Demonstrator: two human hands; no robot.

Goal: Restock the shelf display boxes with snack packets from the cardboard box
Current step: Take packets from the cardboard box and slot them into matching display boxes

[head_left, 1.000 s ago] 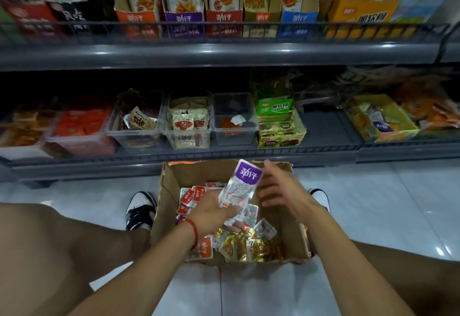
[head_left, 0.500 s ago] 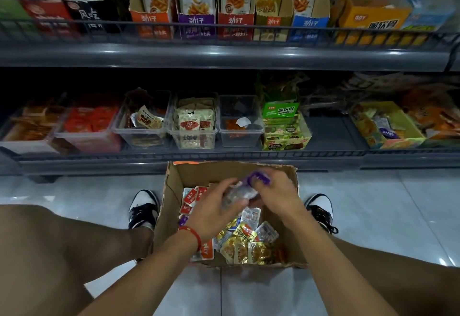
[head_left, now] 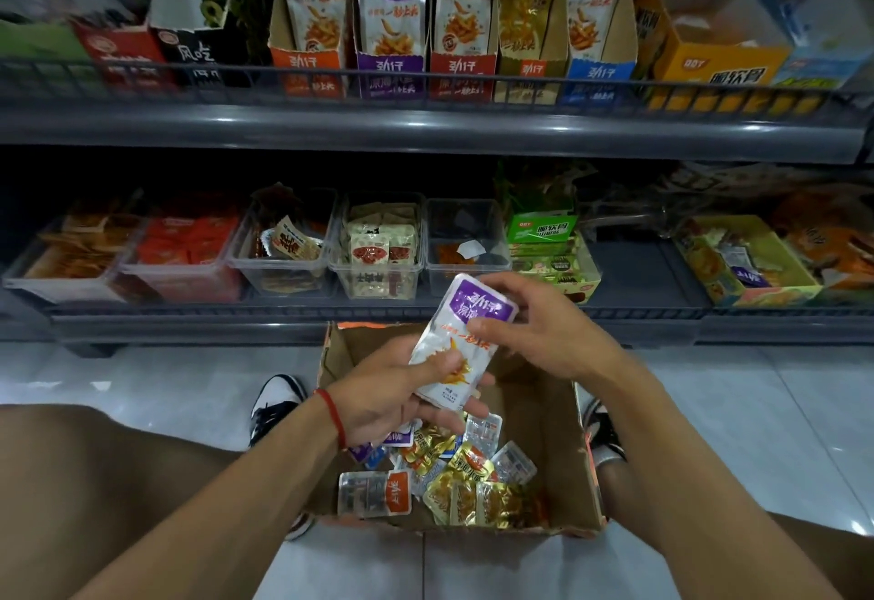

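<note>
A white snack packet with a purple top (head_left: 466, 334) is held up above the open cardboard box (head_left: 584, 467) on the floor. My left hand (head_left: 397, 391) grips its lower end, thumb on the front. My right hand (head_left: 539, 330) pinches its purple upper end. Inside the box lie several more packets (head_left: 454, 476), gold, orange and clear. On the upper shelf stands a purple display box (head_left: 390, 22) with matching purple-topped packets, flanked by orange (head_left: 307, 17), red (head_left: 466, 17), yellow and blue (head_left: 598, 22) ones.
The lower shelf holds clear plastic tubs (head_left: 378, 249) with small snacks, a green carton (head_left: 544, 230) and a yellow tray (head_left: 742, 263). A grey shelf rail (head_left: 425, 126) runs across. My knees and black-and-white shoes (head_left: 276, 403) flank the box on the tiled floor.
Both hands lifted the purple-topped packet up out of the box and turned it face up; my right hand, free a second ago, now pinches its top.
</note>
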